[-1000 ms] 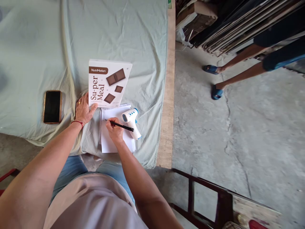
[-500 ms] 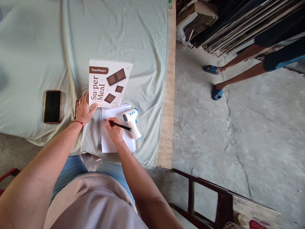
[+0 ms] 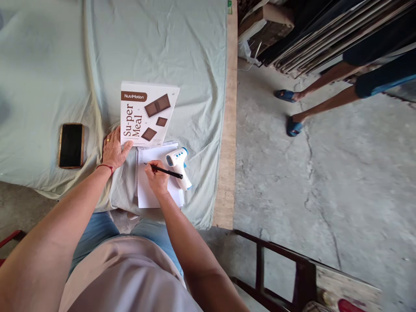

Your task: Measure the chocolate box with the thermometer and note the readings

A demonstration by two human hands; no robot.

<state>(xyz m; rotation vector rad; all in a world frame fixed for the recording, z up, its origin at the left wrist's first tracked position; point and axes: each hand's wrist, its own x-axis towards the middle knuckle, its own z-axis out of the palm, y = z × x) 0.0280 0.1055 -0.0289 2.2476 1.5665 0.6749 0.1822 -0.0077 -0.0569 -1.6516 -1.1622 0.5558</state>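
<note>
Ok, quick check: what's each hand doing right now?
Left hand: open, flat on the cloth, fingertips against the corner of the Su-per Meal box.
Right hand: closed on the black pen, tip on the notepad.

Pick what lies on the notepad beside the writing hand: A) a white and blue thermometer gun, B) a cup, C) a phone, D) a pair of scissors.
A: the thermometer gun lies on the notepad, just beyond the right hand holding the pen.
</note>
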